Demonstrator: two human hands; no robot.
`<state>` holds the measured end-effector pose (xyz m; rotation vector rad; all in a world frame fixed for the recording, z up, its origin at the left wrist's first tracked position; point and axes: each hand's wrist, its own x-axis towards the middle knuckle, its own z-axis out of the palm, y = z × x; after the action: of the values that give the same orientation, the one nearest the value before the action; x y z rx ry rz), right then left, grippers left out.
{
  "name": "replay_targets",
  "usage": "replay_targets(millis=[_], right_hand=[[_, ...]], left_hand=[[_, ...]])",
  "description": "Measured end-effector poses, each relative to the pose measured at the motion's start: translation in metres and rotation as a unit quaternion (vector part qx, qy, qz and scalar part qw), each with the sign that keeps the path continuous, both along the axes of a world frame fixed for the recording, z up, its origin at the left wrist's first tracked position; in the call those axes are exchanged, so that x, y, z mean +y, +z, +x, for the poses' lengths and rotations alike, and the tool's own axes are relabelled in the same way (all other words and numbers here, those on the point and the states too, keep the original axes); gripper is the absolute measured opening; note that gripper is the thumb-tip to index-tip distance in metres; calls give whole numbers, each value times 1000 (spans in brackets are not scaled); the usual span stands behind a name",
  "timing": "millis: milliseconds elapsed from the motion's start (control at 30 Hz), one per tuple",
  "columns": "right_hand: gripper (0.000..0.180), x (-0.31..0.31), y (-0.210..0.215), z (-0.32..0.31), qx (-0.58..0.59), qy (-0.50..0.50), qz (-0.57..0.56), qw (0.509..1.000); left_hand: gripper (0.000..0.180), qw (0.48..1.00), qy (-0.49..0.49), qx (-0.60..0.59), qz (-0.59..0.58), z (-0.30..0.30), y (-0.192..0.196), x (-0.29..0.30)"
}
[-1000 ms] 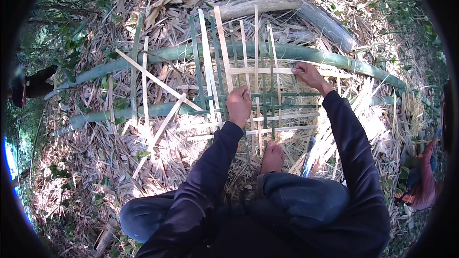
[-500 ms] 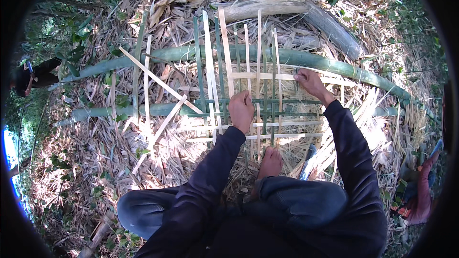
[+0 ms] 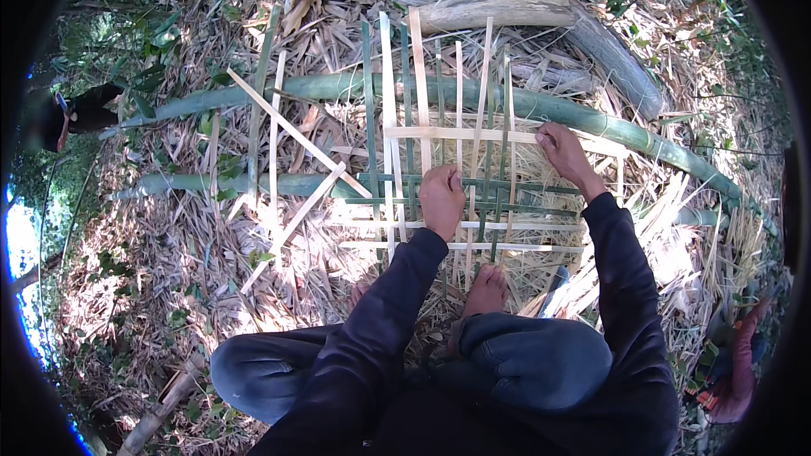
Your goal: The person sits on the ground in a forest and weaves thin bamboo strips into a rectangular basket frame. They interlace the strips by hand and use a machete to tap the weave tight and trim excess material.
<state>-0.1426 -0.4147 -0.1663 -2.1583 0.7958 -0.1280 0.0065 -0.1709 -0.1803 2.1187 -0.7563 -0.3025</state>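
Observation:
An open lattice of split bamboo strips, pale and green, lies before me. My left hand (image 3: 443, 198) is closed over its middle, at the lower end of a wide pale upright strip (image 3: 420, 76); the fingertips are partly hidden. My right hand (image 3: 562, 152) pinches a pale cross strip (image 3: 456, 133) near its right part. That strip runs across the uprights, above the green cross strips, and its left end sticks out past the wide upright. Lower down, a pale cross strip (image 3: 541, 225) passes through the uprights near my bare foot (image 3: 486, 291).
Two green bamboo poles lie crosswise, the far pole (image 3: 334, 86) under the strips' upper ends. Loose strips, including a slanted pale strip (image 3: 296, 128), lie left. Dry logs (image 3: 507, 13) lie beyond. Other people show at the left edge and lower right, one with a red sleeve (image 3: 743, 363).
The pale cross strip has slid left across the uprights, its left end now beyond the wide one. My right hand has shifted slightly left relative to the lattice. The whole view has swung a little.

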Motion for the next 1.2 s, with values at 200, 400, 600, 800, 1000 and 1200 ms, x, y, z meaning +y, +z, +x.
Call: replay_targets(millis=[200, 400, 600, 800, 1000, 1200], right_hand=[[19, 6, -4, 16, 43, -32, 108, 993], [19, 16, -16, 29, -55, -14, 84, 995], [19, 18, -21, 14, -99, -31, 40, 994], [18, 11, -25, -11, -51, -44, 39, 997], [18, 25, -25, -2, -67, -83, -52, 993], [19, 30, -30, -7, -85, -96, -93, 987]], left_hand=[[11, 1000, -7, -1, -13, 5, -5, 2], [12, 1000, -11, 3, 3, 5, -6, 1], [10, 998, 20, 56, 11, 6, -10, -1], [9, 1000, 10, 10, 5, 1, -9, -5], [12, 999, 2, 43, -4, 5, -9, 0], [21, 982, -6, 181, -47, 15, 8, 8]])
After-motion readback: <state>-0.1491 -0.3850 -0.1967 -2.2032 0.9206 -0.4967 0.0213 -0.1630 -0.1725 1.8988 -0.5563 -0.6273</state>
